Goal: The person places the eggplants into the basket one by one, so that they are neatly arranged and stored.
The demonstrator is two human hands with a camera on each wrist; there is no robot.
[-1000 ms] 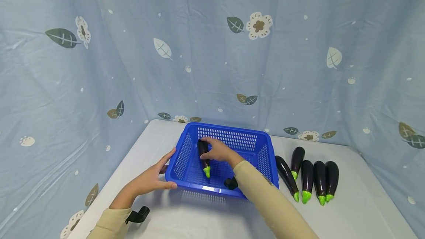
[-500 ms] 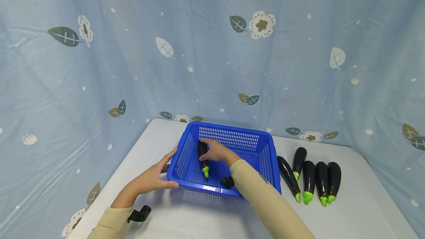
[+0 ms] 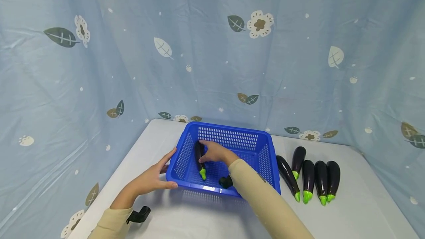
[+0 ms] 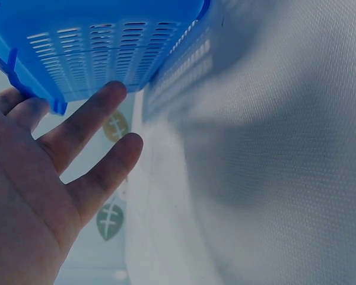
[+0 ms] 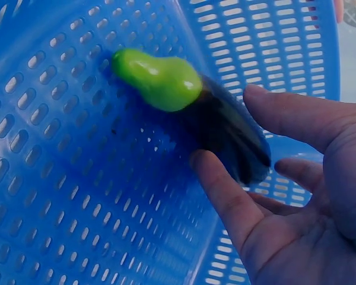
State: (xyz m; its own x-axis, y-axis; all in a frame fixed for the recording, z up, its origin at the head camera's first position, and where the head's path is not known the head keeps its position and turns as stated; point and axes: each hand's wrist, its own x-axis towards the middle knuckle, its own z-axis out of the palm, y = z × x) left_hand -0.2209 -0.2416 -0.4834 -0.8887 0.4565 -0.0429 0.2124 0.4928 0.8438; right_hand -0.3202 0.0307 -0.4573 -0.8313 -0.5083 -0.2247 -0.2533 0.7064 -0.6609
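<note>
Our wide left grip (image 3: 151,178) touches the basket (image 3: 229,128) at eight o'clock; our wide right grip (image 3: 217,152) straddles its eggplant (image 3: 199,154) at nine.

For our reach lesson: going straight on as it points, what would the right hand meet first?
Likely the eggplant in the blue basket, straddled by the right hand; contact is unclear.

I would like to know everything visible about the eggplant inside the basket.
The eggplant is long, smooth and glossy, dark purple-black, with a bright green cap and stem. It lies in the blue basket, toward its left side, green end toward the viewer. The right hand is around it; whether it grips is unclear.
</note>
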